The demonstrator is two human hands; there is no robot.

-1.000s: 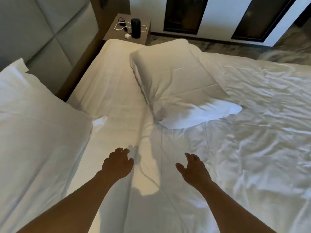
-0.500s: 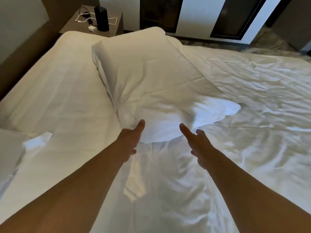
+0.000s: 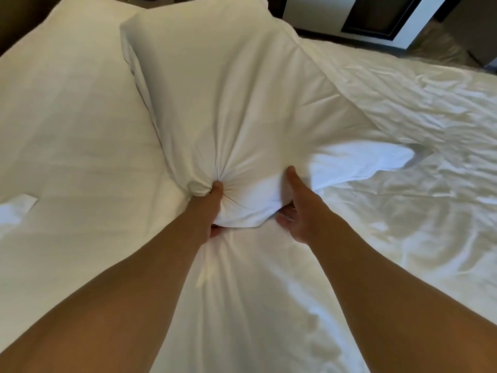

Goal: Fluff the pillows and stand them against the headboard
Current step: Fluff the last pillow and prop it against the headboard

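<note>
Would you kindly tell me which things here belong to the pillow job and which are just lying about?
Belonging:
plump white fabric pillow
left hand, grip bunching its near edge
right hand, grip on the same edge

Lying about:
rumpled white duvet
smooth white bed sheet

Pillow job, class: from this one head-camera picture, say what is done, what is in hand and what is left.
Done: nothing visibly finished; the pillow lies flat on the bed sheet. In hand: the left hand bunches its near edge, and the right hand clasps that edge, thumb on top. Left: fluffing it and standing it up; no headboard shows in this picture.
</note>
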